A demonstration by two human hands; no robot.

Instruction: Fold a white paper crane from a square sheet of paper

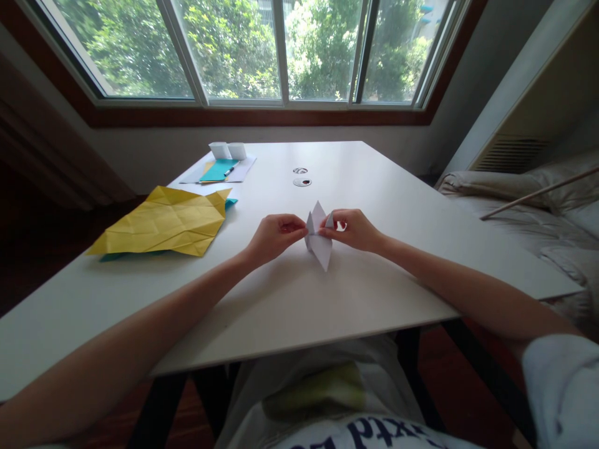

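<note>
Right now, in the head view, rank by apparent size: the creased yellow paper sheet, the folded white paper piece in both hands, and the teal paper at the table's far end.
1. Creased yellow paper sheet
2. Folded white paper piece
3. Teal paper, though it lies farther away, so its rank is unsure.

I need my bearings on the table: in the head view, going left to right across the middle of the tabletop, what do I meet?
Creased yellow paper sheet → left hand → small white folded paper, pinched between both hands → right hand.
</note>
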